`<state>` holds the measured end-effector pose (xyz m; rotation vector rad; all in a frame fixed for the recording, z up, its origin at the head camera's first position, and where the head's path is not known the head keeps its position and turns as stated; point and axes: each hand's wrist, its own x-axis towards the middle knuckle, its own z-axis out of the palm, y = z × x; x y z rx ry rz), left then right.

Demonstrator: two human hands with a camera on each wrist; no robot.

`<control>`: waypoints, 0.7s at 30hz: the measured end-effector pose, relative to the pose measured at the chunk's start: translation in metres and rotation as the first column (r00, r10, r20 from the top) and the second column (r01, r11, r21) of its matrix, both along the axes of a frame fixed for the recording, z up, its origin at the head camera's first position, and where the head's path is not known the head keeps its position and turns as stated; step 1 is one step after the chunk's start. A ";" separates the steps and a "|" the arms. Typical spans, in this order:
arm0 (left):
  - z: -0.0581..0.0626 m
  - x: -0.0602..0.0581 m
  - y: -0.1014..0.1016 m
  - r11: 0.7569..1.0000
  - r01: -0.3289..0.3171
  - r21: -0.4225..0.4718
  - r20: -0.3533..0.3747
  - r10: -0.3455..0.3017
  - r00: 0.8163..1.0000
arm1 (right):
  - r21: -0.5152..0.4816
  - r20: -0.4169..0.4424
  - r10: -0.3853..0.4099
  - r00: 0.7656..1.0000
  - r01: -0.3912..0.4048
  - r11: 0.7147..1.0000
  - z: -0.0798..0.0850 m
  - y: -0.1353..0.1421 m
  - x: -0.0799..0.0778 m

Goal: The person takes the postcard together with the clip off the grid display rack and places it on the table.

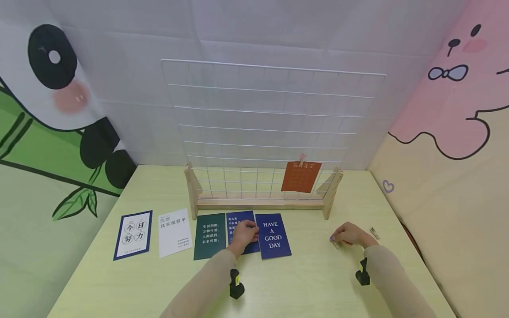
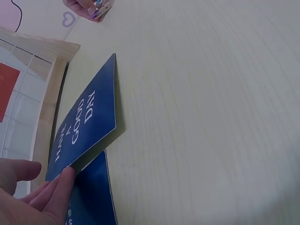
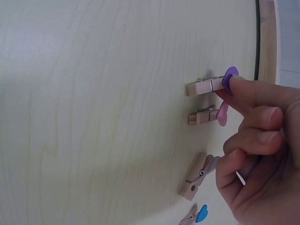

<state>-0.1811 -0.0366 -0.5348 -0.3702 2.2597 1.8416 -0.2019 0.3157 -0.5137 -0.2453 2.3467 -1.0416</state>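
Observation:
My left hand (image 1: 245, 232) is at the left edge of a navy card (image 1: 272, 229) reading "HAVE A GOOD DAY". In the left wrist view its fingertips touch that edge, which stands raised off the table, and the thumb is apart from the card. Another navy card (image 1: 250, 248) lies partly hidden under this hand. My right hand (image 1: 350, 234) pinches a small wooden clothespin (image 3: 206, 86) by its purple heart end. Beside it lie a pink-heart clothespin (image 3: 204, 117), a clothespin with a greyish end (image 3: 194, 180) and a blue-heart one (image 3: 190, 216).
A white wire grid (image 1: 254, 131) on a wooden stand (image 1: 258, 204) rises at the table's back. A rust-red card (image 1: 301, 177) hangs there from a pink clip (image 1: 302, 158). Leftward lie a green card (image 1: 209, 247), a white card (image 1: 171, 240) and a blue-bordered card (image 1: 133, 235).

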 end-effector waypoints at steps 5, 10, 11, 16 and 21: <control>0.002 0.001 0.001 0.999 0.004 -0.044 -0.032 -0.005 0.999 | 0.032 -0.025 -0.025 0.999 0.025 0.999 -0.002 0.000 0.000; 0.005 0.001 0.000 0.999 -0.005 -0.045 -0.089 0.001 0.996 | 0.052 -0.047 -0.070 0.996 0.072 0.996 -0.001 0.001 0.001; 0.006 0.000 -0.001 0.999 -0.012 -0.041 -0.100 0.008 0.995 | 0.053 -0.049 -0.082 0.995 0.085 0.995 0.001 0.001 0.001; 0.015 -0.005 -0.003 0.998 -0.017 -0.054 -0.163 0.008 0.987 | 0.066 -0.114 -0.098 0.989 0.105 0.992 0.011 0.000 -0.001; 0.033 -0.014 -0.007 0.999 0.018 -0.049 -0.248 -0.030 0.968 | 0.052 -0.191 -0.117 0.975 0.129 0.990 0.027 -0.003 -0.011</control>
